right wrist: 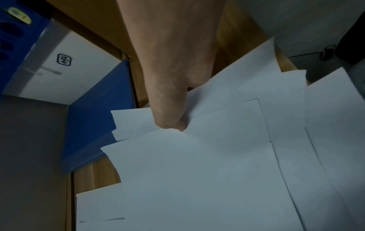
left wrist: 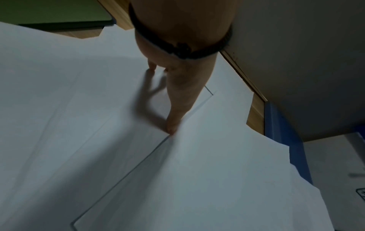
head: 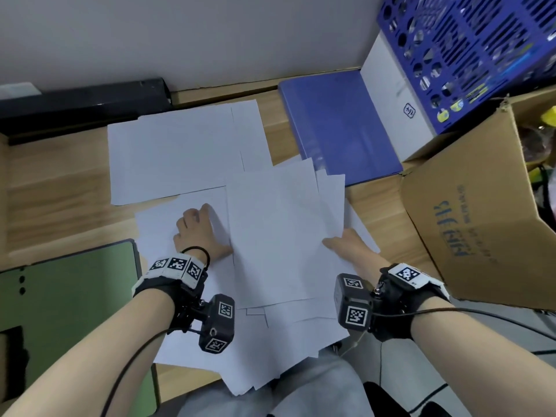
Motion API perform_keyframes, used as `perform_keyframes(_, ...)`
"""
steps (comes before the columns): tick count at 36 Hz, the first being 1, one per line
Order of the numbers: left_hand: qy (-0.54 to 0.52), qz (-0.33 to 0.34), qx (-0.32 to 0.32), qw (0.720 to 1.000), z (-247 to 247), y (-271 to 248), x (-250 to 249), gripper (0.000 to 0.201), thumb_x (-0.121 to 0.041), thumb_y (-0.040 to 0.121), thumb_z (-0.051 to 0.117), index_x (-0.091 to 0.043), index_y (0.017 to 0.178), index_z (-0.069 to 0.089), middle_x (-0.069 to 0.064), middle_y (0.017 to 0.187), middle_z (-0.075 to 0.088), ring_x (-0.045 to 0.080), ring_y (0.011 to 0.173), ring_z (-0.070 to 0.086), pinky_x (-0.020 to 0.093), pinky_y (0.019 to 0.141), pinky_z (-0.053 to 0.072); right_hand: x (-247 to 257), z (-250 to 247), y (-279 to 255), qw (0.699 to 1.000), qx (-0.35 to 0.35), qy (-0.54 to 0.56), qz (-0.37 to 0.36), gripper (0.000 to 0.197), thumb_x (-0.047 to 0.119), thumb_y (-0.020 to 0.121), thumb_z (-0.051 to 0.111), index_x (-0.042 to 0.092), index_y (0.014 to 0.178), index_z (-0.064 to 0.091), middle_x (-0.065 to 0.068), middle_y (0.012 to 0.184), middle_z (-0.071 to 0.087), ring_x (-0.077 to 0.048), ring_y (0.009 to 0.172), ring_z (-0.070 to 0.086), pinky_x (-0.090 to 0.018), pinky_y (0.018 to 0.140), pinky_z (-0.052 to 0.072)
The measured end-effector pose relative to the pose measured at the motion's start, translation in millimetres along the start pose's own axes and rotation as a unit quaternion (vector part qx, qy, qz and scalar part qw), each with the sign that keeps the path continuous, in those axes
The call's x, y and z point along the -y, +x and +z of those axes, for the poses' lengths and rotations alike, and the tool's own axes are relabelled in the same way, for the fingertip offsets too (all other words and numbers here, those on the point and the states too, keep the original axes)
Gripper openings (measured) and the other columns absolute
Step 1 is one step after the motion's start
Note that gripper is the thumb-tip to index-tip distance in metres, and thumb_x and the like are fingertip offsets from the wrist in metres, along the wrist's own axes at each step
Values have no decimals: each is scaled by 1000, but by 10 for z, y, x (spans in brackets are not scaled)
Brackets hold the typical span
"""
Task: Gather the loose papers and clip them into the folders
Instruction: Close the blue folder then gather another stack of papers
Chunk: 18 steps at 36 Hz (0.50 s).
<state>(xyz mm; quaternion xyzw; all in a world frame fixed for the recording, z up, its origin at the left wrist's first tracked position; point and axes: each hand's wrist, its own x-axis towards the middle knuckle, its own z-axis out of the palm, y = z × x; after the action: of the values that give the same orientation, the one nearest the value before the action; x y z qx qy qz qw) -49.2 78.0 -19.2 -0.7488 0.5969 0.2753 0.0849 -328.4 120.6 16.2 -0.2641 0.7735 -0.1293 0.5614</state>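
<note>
Loose white papers lie fanned over the wooden desk, some hanging over its front edge. More sheets lie flat further back. My right hand pinches the right edge of the top bundle, thumb on top and fingers hidden beneath. My left hand is arched on a lower sheet, bent fingertips down, thumb against the bundle's left edge. A closed blue folder lies at the back right. A green folder lies at the front left.
A cardboard box leans in at the right, close to my right wrist. Behind it stand a white box and a blue perforated basket. A black bar runs along the wall at the back left.
</note>
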Motion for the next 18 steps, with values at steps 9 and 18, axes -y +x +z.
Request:
perform_keyframes(9, -8, -24, 48, 999, -57, 10, 115, 86, -39, 75, 69, -25, 144, 20, 11, 129, 48, 31, 118, 50, 42, 99, 32, -99, 115, -13, 999, 26, 12, -23, 42, 7, 91, 59, 6, 132, 49, -8, 119, 63, -26, 105, 61, -34, 87, 49)
perform_keyframes(18, -139, 41, 125, 982, -202, -44, 296, 58, -17, 91, 60, -8, 144, 36, 14, 145, 43, 27, 135, 40, 34, 107, 33, -20, 146, -171, 994, 45, 73, -62, 50, 11, 88, 67, 9, 133, 47, -5, 123, 63, -23, 109, 61, -36, 90, 50)
